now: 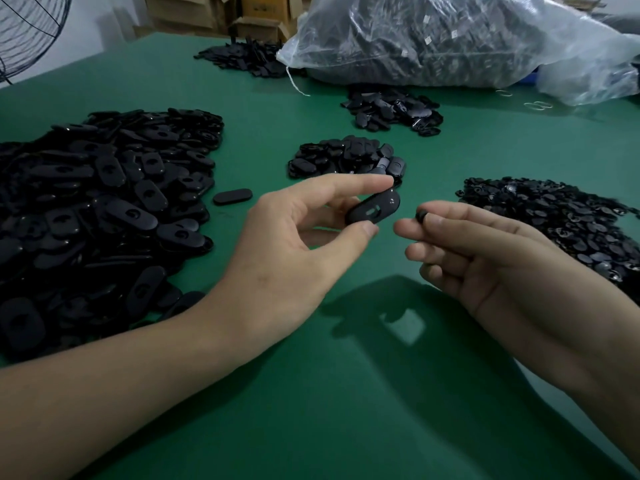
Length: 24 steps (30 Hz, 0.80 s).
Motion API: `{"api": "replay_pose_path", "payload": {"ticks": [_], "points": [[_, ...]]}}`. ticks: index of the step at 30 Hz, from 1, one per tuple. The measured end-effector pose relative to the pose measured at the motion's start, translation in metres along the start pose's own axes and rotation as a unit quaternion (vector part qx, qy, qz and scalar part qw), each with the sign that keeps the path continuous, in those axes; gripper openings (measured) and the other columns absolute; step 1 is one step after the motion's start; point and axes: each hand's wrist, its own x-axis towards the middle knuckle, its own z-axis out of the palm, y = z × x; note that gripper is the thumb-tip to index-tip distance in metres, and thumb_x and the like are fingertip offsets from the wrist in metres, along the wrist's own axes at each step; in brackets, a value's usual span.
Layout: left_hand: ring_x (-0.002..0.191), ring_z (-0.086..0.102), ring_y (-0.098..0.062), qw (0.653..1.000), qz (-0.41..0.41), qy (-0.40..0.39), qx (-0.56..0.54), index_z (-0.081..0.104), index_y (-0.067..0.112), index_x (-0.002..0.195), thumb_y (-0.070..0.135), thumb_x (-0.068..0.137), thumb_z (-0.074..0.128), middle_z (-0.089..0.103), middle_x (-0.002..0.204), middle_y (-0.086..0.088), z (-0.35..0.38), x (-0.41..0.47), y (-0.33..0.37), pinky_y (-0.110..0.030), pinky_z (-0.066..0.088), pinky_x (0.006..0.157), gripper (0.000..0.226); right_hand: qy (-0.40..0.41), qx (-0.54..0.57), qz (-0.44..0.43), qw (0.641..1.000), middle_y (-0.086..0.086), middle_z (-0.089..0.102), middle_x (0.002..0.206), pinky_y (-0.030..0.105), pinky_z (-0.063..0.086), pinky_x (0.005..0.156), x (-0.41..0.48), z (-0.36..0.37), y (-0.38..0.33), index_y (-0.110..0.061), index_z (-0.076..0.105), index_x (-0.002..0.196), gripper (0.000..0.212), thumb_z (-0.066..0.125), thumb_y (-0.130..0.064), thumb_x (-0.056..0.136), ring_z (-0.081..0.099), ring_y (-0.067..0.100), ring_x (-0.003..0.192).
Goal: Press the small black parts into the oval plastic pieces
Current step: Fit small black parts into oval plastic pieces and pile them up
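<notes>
From the head view, we see the glossy black oval plastic piece (374, 211) held up above the green table mat (346, 393), in front of the middle of the scene. Its long axis runs from lower left up to upper right, and its slotted face is turned towards us. The left hand (294, 244) pinches it, forefinger tip on the upper right end and thumb under the lower edge, with the forearm reaching in from the lower left. The right hand (485, 258) comes in from the right, palm facing left. Its thumb and forefinger pinch a small round black part (420, 215), and the other fingers are curled beneath. The part is just beside the oval piece but not touching it.

On the mat, a large heap of black oval pieces (104, 202) fills the left side, with one loose oval piece (232, 196) lying flat near its edge. A smaller heap (346, 157) sits behind the hands and another heap (394, 112) lies farther back. A spread of small black parts (554, 223) is at the right (too fine to tell apart). At the far end lie a bulging clear plastic bag (450, 39) of dark pieces, brown cardboard boxes (256, 15) and a wire fan guard (31, 29).
</notes>
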Motion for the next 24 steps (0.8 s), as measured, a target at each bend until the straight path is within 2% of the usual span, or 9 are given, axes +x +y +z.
{"api": "replay_pose_path", "payload": {"ticks": [3, 6, 9, 11, 13, 15, 17, 19, 24], "points": [[0.105, 0.071, -0.004, 1.000, -0.003, -0.010, 0.007, 0.074, 0.019, 0.120, -0.005, 0.097, 0.062, 0.071, 0.114, -0.007, 0.000, 0.000, 0.004, -0.011, 0.048, 0.091, 0.035, -0.002, -0.003, -0.002, 1.000, 0.012, 0.078, 0.101, 0.019, 0.055, 0.065, 0.000, 0.000, 0.000, -0.018, 0.077, 0.087, 0.014, 0.072, -0.019, 0.073, 0.074, 0.012, 0.073], [0.096, 0.066, 0.006, 1.000, -0.001, -0.014, 0.022, 0.074, 0.016, 0.119, -0.006, 0.098, 0.057, 0.064, 0.112, -0.015, 0.000, 0.000, 0.009, -0.004, 0.042, 0.088, 0.034, -0.006, -0.033, -0.015, 0.999, 0.011, 0.078, 0.100, 0.018, 0.055, 0.067, -0.001, 0.001, 0.001, -0.016, 0.073, 0.094, 0.023, 0.074, -0.023, 0.072, 0.074, 0.012, 0.074], [0.097, 0.066, 0.004, 0.999, -0.002, -0.020, 0.045, 0.073, 0.020, 0.120, -0.004, 0.100, 0.055, 0.062, 0.112, -0.015, 0.001, 0.000, 0.010, -0.005, 0.042, 0.087, 0.036, -0.006, -0.076, -0.036, 0.996, 0.011, 0.079, 0.099, 0.018, 0.054, 0.069, -0.003, 0.003, 0.001, -0.016, 0.073, 0.094, 0.028, 0.075, -0.028, 0.069, 0.073, 0.013, 0.076], [0.099, 0.070, -0.003, 0.999, -0.015, -0.020, 0.034, 0.072, 0.024, 0.119, -0.002, 0.099, 0.058, 0.066, 0.111, -0.009, 0.001, -0.001, 0.008, -0.011, 0.048, 0.090, 0.036, 0.000, -0.101, -0.052, 0.994, 0.011, 0.079, 0.096, 0.018, 0.053, 0.068, -0.004, 0.004, 0.001, -0.017, 0.075, 0.091, 0.024, 0.075, -0.029, 0.070, 0.072, 0.013, 0.076], [0.096, 0.075, -0.015, 0.999, -0.035, -0.016, 0.012, 0.070, 0.025, 0.118, -0.001, 0.097, 0.061, 0.068, 0.099, 0.005, 0.002, -0.002, 0.004, -0.032, 0.058, 0.094, 0.035, 0.010, -0.132, -0.074, 0.988, 0.010, 0.078, 0.092, 0.019, 0.051, 0.066, -0.004, 0.006, 0.002, -0.017, 0.076, 0.087, 0.019, 0.074, -0.028, 0.071, 0.070, 0.012, 0.075], [0.091, 0.077, -0.024, 0.999, -0.045, -0.018, 0.020, 0.069, 0.027, 0.119, 0.001, 0.096, 0.063, 0.066, 0.091, 0.008, 0.003, -0.003, 0.001, -0.051, 0.057, 0.092, 0.035, 0.025, -0.175, -0.104, 0.979, 0.008, 0.078, 0.087, 0.020, 0.050, 0.064, -0.005, 0.008, 0.001, -0.017, 0.078, 0.085, 0.019, 0.074, -0.029, 0.071, 0.068, 0.010, 0.073], [0.088, 0.078, -0.024, 0.998, -0.045, -0.021, 0.030, 0.068, 0.029, 0.121, 0.003, 0.094, 0.067, 0.067, 0.094, 0.008, 0.003, -0.002, 0.001, -0.053, 0.058, 0.090, 0.038, 0.031, -0.205, -0.123, 0.971, 0.006, 0.076, 0.081, 0.019, 0.050, 0.063, -0.006, 0.010, 0.001, -0.019, 0.079, 0.086, 0.021, 0.074, -0.032, 0.070, 0.066, 0.007, 0.069], [0.086, 0.078, -0.021, 0.998, -0.039, -0.024, 0.034, 0.067, 0.030, 0.123, 0.004, 0.092, 0.071, 0.067, 0.101, 0.005, 0.003, -0.002, 0.002, -0.047, 0.061, 0.086, 0.041, 0.028, -0.211, -0.124, 0.969, 0.004, 0.074, 0.076, 0.016, 0.050, 0.063, -0.006, 0.010, 0.002, -0.020, 0.080, 0.086, 0.022, 0.074, -0.033, 0.070, 0.065, 0.005, 0.066], [0.087, 0.074, -0.013, 0.998, -0.022, -0.023, 0.053, 0.066, 0.033, 0.126, 0.011, 0.085, 0.077, 0.073, 0.102, 0.004, 0.004, -0.002, 0.004, -0.049, 0.055, 0.077, 0.047, 0.022, -0.203, -0.115, 0.972, 0.005, 0.076, 0.078, 0.015, 0.051, 0.067, -0.005, 0.009, 0.006, -0.017, 0.080, 0.087, 0.023, 0.075, -0.032, 0.069, 0.066, 0.008, 0.069]]}}
